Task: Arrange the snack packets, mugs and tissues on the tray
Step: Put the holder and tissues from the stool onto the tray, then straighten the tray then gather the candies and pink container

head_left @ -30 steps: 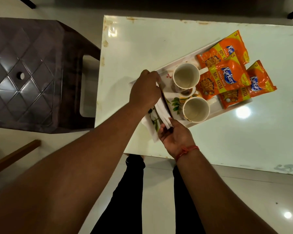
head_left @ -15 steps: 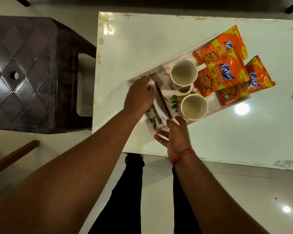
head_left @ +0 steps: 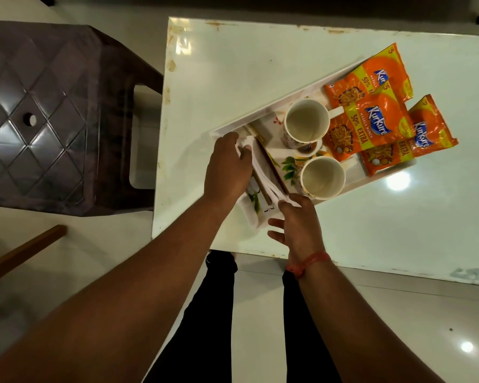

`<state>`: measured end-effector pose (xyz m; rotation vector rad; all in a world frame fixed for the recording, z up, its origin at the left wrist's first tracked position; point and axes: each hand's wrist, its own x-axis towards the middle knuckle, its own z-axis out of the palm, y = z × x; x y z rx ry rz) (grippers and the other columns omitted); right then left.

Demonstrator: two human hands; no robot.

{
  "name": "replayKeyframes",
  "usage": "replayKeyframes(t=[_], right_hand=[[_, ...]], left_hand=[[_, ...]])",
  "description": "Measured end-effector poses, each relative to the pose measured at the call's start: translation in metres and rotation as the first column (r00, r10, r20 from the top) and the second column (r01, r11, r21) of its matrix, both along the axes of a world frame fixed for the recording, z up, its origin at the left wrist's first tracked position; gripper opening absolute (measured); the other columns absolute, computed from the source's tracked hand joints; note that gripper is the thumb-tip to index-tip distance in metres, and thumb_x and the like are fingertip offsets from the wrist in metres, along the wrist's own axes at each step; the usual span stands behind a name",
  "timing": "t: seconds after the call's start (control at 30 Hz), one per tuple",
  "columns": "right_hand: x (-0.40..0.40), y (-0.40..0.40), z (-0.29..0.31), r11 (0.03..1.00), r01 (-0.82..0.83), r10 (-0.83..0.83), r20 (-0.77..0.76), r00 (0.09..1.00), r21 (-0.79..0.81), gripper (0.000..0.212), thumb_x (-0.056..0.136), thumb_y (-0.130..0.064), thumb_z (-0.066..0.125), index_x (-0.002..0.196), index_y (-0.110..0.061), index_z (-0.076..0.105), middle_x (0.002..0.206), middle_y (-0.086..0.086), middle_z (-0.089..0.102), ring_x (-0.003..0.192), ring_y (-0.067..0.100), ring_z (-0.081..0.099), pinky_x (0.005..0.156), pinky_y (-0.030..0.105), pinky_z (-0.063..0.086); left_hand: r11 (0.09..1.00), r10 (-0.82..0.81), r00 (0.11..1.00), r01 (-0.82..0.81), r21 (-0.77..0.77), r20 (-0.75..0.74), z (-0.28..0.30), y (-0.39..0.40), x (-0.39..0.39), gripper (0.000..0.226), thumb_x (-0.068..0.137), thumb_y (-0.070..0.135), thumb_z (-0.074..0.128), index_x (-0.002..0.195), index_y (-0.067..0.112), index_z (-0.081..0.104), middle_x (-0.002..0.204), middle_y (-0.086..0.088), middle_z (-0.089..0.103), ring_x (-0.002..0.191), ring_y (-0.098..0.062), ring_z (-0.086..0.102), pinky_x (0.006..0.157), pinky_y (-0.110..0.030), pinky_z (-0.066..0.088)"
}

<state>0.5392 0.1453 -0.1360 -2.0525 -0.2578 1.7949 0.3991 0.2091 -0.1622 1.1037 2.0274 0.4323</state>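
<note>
1. Your left hand (head_left: 228, 168) has its grip pinched on the far end of the white tissues (head_left: 263, 172), with the fingertips curled over them.
2. Your right hand (head_left: 297, 223) touches the near end of the same tissues. Its fingers look spread and loose, so that grip is apart.
3. The tissues lie in a strip between your two grips, on the end of the tray (head_left: 274, 113) nearest you. I cannot tell how many tissues are in the stack.
4. Just past your grips stand two mugs, the far mug (head_left: 307, 123) and the near mug (head_left: 322, 178). Both are upright on the tray and look empty.
5. Beyond the mugs, far from your grips, lie three orange snack packets (head_left: 371, 125). They overlap each other on the far end of the tray. One sticks out over the rim.
6. The tray sits at a slant on the white surface (head_left: 246, 64).
7. I think you are almost done. The packets and mugs are placed. Only the tissues need a last tidy, and then you let go.
</note>
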Motion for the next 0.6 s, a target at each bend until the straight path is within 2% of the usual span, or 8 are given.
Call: replayKeyframes(t=[0.1,0.2,0.23,0.3,0.37,0.47,0.6], right_hand=[[0.010,-0.013,0.005,0.958,-0.253,0.226,0.187,0.956,0.133,0.018,0.094,-0.026,0.056,0.112,-0.028,0.057,0.116,-0.001,0.060,0.087,0.017,0.069,0.063,0.031,0.057],[0.023,-0.014,0.016,0.820,-0.495,0.369,0.393,0.842,0.289,0.010,0.093,-0.028,0.057,0.101,-0.032,0.060,0.106,-0.007,0.063,0.090,0.012,0.065,0.079,0.037,0.059],[0.028,-0.011,0.021,0.768,-0.548,0.388,0.439,0.810,0.332,0.009,0.093,-0.026,0.058,0.100,-0.030,0.061,0.104,-0.007,0.064,0.088,0.008,0.064,0.080,0.030,0.057],[0.041,0.002,0.029,0.679,-0.624,0.404,0.512,0.758,0.388,0.006,0.094,-0.022,0.059,0.098,-0.025,0.062,0.102,-0.007,0.064,0.082,-0.001,0.060,0.072,0.006,0.046],[0.061,0.021,0.035,0.586,-0.687,0.403,0.581,0.707,0.429,0.008,0.093,-0.019,0.060,0.096,-0.026,0.059,0.101,-0.007,0.061,0.080,-0.008,0.055,0.068,0.000,0.037],[0.100,0.058,0.036,0.450,-0.746,0.367,0.660,0.656,0.491,0.006,0.093,-0.017,0.060,0.098,-0.021,0.061,0.102,-0.001,0.061,0.079,0.000,0.051,0.071,0.000,0.034],[0.156,0.124,0.031,0.335,-0.851,0.338,0.792,0.508,0.403,0.015,0.093,-0.021,0.058,0.104,-0.012,0.064,0.106,0.010,0.063,0.096,0.021,0.057,0.082,0.020,0.037]], left_hand=[[0.999,0.043,0.999,-0.043,0.029,0.008,0.006,-0.024,0.008,0.039,0.101,0.028,0.049,0.138,0.016,0.048,0.138,-0.003,0.052,0.125,-0.019,0.052,0.094,-0.023,0.039],[0.994,0.101,0.995,-0.101,0.029,0.001,0.009,-0.049,0.014,0.043,0.101,0.029,0.050,0.142,0.017,0.045,0.144,-0.002,0.049,0.130,-0.018,0.048,0.102,-0.023,0.037],[0.991,0.134,0.991,-0.134,0.028,0.001,0.009,-0.057,0.016,0.044,0.100,0.030,0.050,0.143,0.018,0.044,0.144,-0.002,0.048,0.130,-0.017,0.048,0.106,-0.028,0.040],[0.976,0.217,0.976,-0.217,0.010,0.007,0.009,-0.068,0.019,0.046,0.101,0.031,0.050,0.144,0.018,0.043,0.143,0.000,0.049,0.125,-0.009,0.048,0.105,-0.027,0.041],[0.958,0.288,0.958,-0.288,0.002,-0.003,0.010,-0.076,0.023,0.047,0.101,0.030,0.049,0.146,0.016,0.042,0.141,0.000,0.049,0.122,-0.005,0.045,0.099,-0.019,0.033],[0.937,0.348,0.937,-0.347,0.026,-0.020,0.010,-0.080,0.028,0.048,0.102,0.031,0.047,0.147,0.015,0.041,0.147,-0.004,0.046,0.136,-0.017,0.042,0.103,-0.019,0.027],[0.890,0.457,0.889,-0.457,0.009,-0.014,0.003,-0.075,0.034,0.050,0.103,0.035,0.044,0.149,0.016,0.037,0.154,-0.007,0.040,0.141,-0.022,0.038,0.107,-0.024,0.026]])
